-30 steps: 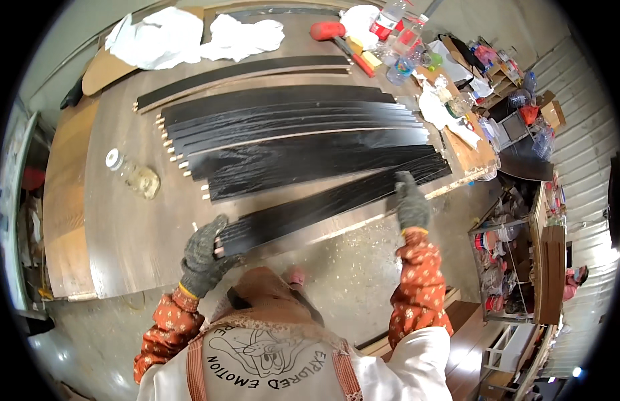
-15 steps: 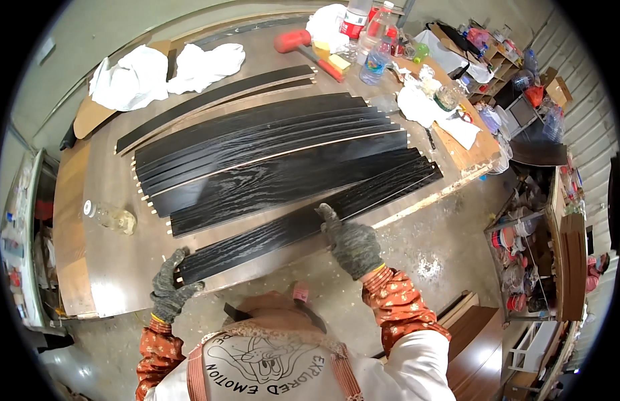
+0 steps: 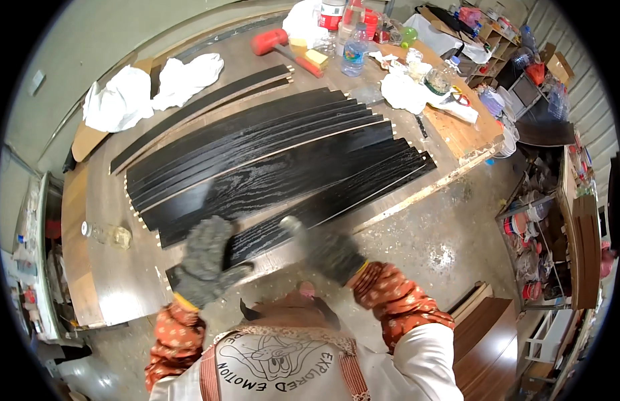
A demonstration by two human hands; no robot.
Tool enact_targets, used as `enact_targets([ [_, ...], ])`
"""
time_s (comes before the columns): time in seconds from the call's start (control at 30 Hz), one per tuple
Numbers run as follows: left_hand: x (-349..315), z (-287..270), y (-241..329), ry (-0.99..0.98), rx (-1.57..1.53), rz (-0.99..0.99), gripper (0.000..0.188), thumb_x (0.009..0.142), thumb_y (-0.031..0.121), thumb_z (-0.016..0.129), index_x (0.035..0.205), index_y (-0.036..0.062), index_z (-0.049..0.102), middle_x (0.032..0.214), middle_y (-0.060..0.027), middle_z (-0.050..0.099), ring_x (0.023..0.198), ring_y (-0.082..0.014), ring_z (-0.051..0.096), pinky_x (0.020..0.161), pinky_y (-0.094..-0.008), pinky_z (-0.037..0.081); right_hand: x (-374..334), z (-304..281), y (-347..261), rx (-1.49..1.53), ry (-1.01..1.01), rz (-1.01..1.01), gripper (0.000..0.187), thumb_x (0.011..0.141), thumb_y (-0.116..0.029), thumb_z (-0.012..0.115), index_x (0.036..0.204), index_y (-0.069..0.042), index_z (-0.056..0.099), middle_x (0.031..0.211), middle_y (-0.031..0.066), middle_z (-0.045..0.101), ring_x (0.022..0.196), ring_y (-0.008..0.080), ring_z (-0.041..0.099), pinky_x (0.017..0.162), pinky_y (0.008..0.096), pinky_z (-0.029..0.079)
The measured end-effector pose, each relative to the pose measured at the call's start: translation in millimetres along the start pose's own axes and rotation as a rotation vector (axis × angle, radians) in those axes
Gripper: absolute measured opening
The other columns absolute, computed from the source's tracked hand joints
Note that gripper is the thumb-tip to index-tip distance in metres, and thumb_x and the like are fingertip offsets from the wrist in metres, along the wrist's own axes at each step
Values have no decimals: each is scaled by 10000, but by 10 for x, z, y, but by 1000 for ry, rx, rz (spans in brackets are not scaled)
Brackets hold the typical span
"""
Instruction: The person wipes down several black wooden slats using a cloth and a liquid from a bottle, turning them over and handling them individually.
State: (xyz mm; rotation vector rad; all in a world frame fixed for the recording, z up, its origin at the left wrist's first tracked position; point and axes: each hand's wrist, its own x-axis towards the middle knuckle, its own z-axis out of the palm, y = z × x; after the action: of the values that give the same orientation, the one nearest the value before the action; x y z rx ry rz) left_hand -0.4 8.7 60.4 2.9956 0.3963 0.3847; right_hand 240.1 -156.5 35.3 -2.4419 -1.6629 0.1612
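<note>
A black wood-grain board lies slanted along the near edge of the worktable. Over its left end is my left hand in a dark grey knitted glove, fingers stretched forward and thumb apart. My right hand, gloved alike, is blurred by motion at the board's near side. One of its fingers reaches out over the board, apart from the rest; I see nothing held. Beyond lie several more black boards side by side, with small pale dowels sticking out of their ends.
Two narrow curved black strips lie at the back. Behind are white cloths, a red mallet, yellow sponges and a water bottle. A glass jar lies at the left. Brown panels stand low at the right.
My left hand has moved right and forward from the board's left end to lie over it. The right hand has shifted left along the board. The view has tilted slightly.
</note>
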Motion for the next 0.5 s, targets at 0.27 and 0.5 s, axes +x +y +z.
enact_targets([
  [0.27,178,485,164,13,-24,-61,743,805,430,675,1376,23,428,1315,-179,514,1160,-350,512,972,-444,392,258,-286,1925,-107,326,549,303,963,-233,457,1251,-214,550,839,120,680,719,313,645,656,438,522],
  [0.5,99,455,175,23,38,-64,752,819,475,630,1394,44,408,1277,-179,525,1095,-364,516,931,-470,406,50,-100,1261,75,148,400,350,957,-371,432,1149,-123,585,897,190,677,790,417,648,686,468,530],
])
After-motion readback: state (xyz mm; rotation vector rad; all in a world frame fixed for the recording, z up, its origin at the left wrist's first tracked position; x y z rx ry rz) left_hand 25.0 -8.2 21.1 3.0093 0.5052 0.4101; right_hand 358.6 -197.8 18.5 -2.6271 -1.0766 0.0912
